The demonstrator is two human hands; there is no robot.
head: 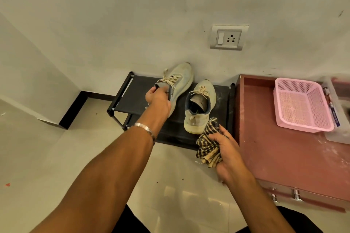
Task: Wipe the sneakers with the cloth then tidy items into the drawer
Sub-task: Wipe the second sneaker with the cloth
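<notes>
The wiping step is in hand. The left sneaker is held at its collar by the left hand, tilted above the black shoe rack; the grip is closed round it. The checked cloth is bunched in the right hand, near the heel of the second sneaker, which rests on the rack. Next, cloth and lifted sneaker likely need to be brought together. The drawer is seen shut.

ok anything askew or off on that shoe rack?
The left sneaker is tilted, toe against the wall, because the left hand holds it by the collar. The right sneaker sits flat on the rack. The right hand holds the checked cloth.
</notes>
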